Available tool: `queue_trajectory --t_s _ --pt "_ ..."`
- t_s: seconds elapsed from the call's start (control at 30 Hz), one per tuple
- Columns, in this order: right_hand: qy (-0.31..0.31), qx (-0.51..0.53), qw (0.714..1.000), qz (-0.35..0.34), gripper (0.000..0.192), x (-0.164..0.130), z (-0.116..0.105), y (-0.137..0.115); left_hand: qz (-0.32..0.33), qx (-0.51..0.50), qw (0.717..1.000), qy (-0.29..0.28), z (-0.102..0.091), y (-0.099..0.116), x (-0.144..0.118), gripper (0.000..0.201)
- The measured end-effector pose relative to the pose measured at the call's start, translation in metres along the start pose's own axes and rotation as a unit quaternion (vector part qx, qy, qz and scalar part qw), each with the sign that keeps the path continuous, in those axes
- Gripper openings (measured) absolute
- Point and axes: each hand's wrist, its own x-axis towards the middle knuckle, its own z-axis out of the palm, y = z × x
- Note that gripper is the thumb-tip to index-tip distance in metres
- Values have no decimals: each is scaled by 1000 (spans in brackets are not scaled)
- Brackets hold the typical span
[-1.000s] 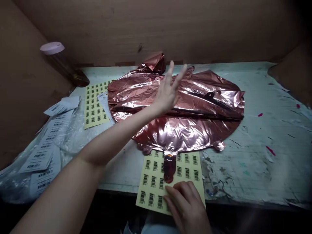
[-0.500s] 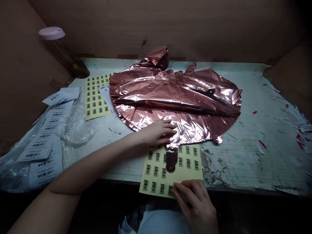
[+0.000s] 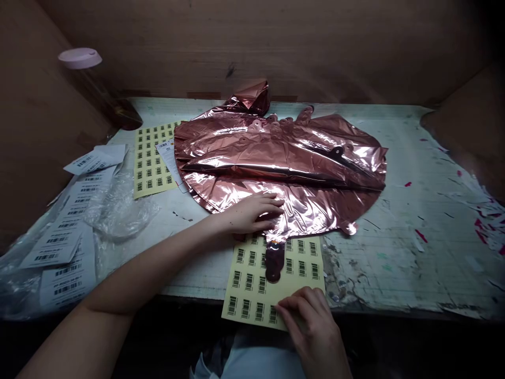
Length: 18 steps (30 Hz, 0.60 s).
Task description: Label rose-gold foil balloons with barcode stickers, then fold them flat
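The left hand [image 3: 248, 215] lay flat and open on the balloon [image 3: 276, 168], pinning it down; the right hand's [image 3: 310, 321] grip pinched the sheet [image 3: 272, 279], likely peeling a label.

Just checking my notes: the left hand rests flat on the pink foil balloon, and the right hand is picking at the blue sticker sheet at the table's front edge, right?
Not quite. The sticker sheet is pale yellow, not blue, as the head view shows. The rest holds: the left hand rests flat on the balloon, and the right hand picks at that sheet at the front edge of the table.
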Motion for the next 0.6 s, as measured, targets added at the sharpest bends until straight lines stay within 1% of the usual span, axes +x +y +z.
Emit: queue_trajectory --t_s 0.13,0.23,0.3,0.37,0.4,0.43,0.5,0.6 --pt "-6 -3 1000 2 15 1 4 -2 1 -2 1000 5 -1 0 1 39" --pt "-24 -16 1000 9 17 -1 -4 -9 -1 2 1000 -3 -4 2 -1 39" --pt "-73 8 997 -16 17 -1 -18 -13 -7 7 1000 -8 -6 5 -5 39" --pt "-129 61 989 -51 16 3 -33 -14 -15 13 1000 -10 -7 8 -11 41" --pt "-141 77 985 -60 15 6 -40 -12 -18 16 1000 -11 -6 10 -14 42" --pt "-142 81 984 -63 13 10 -43 -10 -22 19 1000 -12 -5 11 -16 44" --pt "-121 50 990 -53 13 17 -43 -4 -27 26 999 -10 -1 12 -21 45" --pt "-108 -4 993 -46 15 20 -27 4 -26 27 999 1 5 12 -25 46"
